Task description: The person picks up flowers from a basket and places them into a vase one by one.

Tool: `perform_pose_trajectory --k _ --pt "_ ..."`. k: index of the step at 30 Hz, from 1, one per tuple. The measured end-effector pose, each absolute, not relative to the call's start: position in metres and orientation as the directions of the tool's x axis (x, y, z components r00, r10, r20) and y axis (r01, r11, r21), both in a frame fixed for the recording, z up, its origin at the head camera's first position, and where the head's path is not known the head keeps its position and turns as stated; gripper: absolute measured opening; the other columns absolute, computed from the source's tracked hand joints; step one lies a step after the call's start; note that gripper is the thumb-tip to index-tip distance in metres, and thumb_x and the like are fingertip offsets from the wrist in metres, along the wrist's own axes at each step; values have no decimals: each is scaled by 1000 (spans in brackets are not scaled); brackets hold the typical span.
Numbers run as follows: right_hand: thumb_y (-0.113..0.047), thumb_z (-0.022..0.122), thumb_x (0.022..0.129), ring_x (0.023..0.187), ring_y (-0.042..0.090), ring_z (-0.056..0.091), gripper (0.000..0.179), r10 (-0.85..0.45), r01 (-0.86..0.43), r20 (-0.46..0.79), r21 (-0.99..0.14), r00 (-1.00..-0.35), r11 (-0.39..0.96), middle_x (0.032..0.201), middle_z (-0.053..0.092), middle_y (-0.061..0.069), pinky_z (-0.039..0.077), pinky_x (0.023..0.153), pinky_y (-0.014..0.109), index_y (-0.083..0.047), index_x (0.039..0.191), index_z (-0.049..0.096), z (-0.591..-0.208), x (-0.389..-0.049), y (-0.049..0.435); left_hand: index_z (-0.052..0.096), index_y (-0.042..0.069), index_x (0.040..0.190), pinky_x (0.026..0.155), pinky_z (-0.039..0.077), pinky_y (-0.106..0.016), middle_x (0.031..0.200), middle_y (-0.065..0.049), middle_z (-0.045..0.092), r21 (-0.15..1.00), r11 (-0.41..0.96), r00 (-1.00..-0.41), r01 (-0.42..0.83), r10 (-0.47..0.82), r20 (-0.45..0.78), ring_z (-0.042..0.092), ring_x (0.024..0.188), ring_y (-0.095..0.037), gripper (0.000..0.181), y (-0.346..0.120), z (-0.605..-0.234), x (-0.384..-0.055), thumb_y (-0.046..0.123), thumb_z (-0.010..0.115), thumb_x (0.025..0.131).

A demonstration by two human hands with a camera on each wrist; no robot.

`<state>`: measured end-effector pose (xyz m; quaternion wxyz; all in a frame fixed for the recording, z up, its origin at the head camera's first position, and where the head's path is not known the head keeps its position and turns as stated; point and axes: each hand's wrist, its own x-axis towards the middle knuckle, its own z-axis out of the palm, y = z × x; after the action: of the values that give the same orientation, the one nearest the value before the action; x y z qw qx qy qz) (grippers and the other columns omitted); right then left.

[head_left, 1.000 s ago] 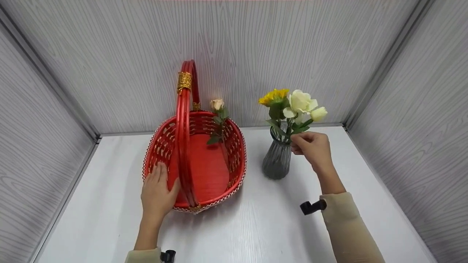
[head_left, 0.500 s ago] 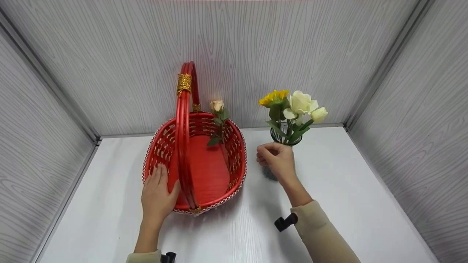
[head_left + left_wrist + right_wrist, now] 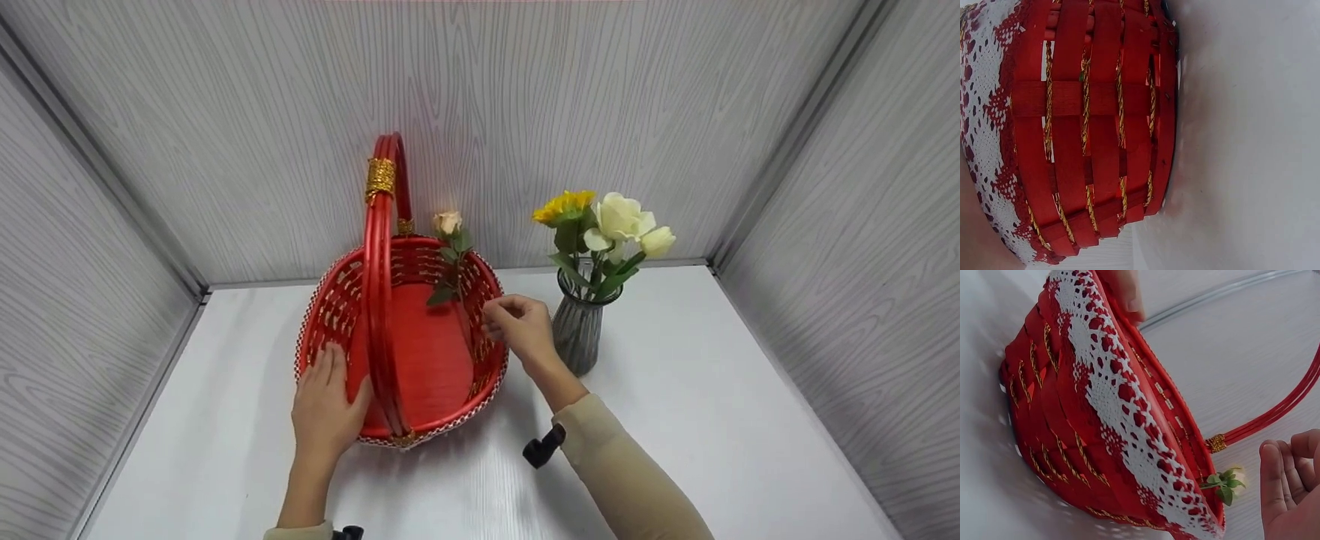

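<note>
A red woven basket with a tall arched handle stands on the white table. My left hand rests over its left rim, fairly straight fingers reaching inside; the left wrist view shows the basket's outer wall. One pale peach rose leans in the basket, stem inside, bloom above the far right rim. My right hand hovers by the right rim with loosely bent fingers. Nothing shows between its thumb and fingers in the right wrist view, where the rose appears close beside them.
Right of the basket stands a grey ribbed glass vase. It holds a yellow sunflower, a large cream flower and a cream bud. A wood-grain panel rises behind the table, with similar panels at both sides.
My right hand has moved left from beside the vase's mouth, across the front of the vase, to the basket's right rim. The left hand keeps its place; the flowers have stayed put.
</note>
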<state>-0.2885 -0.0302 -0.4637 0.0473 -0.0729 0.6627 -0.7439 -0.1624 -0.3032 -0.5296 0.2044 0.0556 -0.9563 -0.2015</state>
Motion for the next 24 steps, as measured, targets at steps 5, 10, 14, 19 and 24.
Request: perform_pose_trajectory --k 5,10,14,19,24 --pt "-9 63 85 73 33 65 20 -204 8 12 -995 -979 -99 85 63 27 55 66 40 9 93 63 -454 -287 -38 29 -1 141 109 18 -49 145 -19 31 404 915 -904 -9 -181 389 27 134 -33 72 -302 -532 -163 48 43 91" --pt "-6 60 86 74 29 65 21 -198 8 20 -990 -980 -138 88 62 28 55 67 38 10 100 59 -461 -299 -54 32 -3 140 108 18 -49 144 -20 31 399 917 -896 -2 -178 406 27 134 -35 72 -306 -531 -163 48 43 91" --pt "-7 59 86 78 22 64 25 -175 3 23 -989 -984 -148 96 61 23 54 72 38 5 107 58 -478 -313 -66 30 -2 141 109 18 -48 146 -19 29 402 916 -899 -1 -177 401 26 134 -34 73 -307 -529 -162 50 41 91" --pt "-9 57 87 92 20 60 36 -187 53 -36 -995 -982 -87 105 60 12 51 81 36 3 121 53 -484 -320 -73 29 -1 141 109 18 -49 146 -18 29 408 913 -901 -3 -179 395 26 134 -34 74 -306 -529 -161 51 41 91" --pt "-12 55 88 106 21 55 42 -181 89 -82 -996 -980 -30 122 54 17 44 91 37 1 128 49 -489 -329 -80 31 -2 140 108 18 -49 145 -19 31 405 914 -898 2 -177 403 27 134 -35 73 -305 -530 -162 50 42 91"
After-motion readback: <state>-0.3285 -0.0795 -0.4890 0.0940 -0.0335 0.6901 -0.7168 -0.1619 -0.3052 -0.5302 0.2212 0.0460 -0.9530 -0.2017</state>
